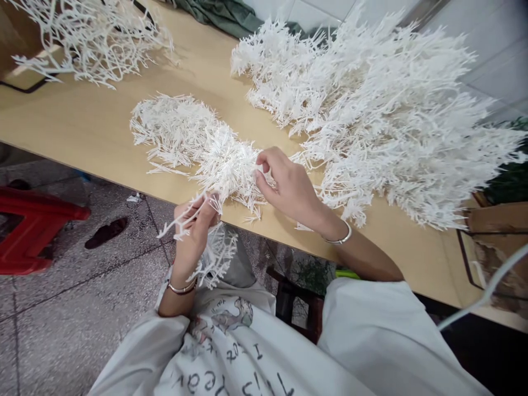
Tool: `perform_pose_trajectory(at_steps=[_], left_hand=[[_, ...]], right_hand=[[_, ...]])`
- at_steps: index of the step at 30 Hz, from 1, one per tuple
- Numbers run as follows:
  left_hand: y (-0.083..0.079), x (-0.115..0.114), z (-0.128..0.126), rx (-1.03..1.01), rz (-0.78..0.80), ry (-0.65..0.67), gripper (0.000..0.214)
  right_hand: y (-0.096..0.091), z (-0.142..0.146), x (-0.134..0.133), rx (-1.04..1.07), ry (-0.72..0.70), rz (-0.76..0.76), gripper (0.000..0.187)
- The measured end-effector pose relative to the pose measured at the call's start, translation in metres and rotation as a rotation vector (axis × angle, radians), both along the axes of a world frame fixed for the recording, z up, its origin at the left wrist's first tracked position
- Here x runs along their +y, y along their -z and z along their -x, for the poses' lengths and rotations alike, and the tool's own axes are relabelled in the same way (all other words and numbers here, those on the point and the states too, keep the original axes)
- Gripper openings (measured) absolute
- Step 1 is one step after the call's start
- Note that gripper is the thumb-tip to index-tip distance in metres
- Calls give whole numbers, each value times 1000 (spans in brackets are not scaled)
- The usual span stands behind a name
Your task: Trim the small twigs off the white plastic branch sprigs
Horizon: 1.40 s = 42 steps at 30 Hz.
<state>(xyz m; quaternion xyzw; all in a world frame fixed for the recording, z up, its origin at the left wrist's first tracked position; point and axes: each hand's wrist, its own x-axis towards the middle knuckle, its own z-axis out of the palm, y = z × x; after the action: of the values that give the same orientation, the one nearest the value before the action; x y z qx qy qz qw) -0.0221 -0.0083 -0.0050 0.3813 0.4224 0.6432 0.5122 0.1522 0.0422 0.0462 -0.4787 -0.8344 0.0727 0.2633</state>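
Note:
My left hand (192, 235) is closed around a white branched plastic stem (218, 257) at the table's front edge. Its forked ends stick out to the left and hang below the fist. Thumb and forefinger of my right hand (289, 186) are bent together at the right end of a heap of loose white sprigs (175, 124). Whatever is between those fingertips is too small to make out against the white heap. The heap stretches back and left across the tabletop.
A large mound of bushy white artificial branches (379, 110) covers the table's (53, 124) right side. Barer white stems (103, 41) lie at the back left. Dark green cloth (218, 15) lies along the back. A red stool (33, 228) stands on the floor, left.

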Motion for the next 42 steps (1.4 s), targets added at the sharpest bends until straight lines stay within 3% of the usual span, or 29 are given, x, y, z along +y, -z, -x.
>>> perform_pose_trajectory(at_steps=[3,6,9,11,19,24,30,38,42], left_hand=[[3,0,-2,158,-33,-53,33],[2,0,-3,213,-78,-66,31],[-3,-2,-3,255,-101,-41,29],[-7,-3,-3,285,-111,1,28],[-7,-3,1,265,-138,126,33],[-4,-5,2,152,-47,240,31],[-1,-7,-5,-23,-15,125,30],[-5,-12,-7,158,-26,66,27],[3,-12,-6,55,6,97,22]], right_hand=[[1,0,0,-66,43,-136,15],[4,7,-8,72,-99,-202,21],[6,14,-21,152,-297,-109,34],[6,18,-28,153,-348,-32,40],[9,23,-35,283,-375,174,30],[9,24,-38,311,-373,211,29],[11,27,-41,415,-355,225,36],[8,24,-38,447,-371,326,32],[7,26,-37,482,-411,413,35]])
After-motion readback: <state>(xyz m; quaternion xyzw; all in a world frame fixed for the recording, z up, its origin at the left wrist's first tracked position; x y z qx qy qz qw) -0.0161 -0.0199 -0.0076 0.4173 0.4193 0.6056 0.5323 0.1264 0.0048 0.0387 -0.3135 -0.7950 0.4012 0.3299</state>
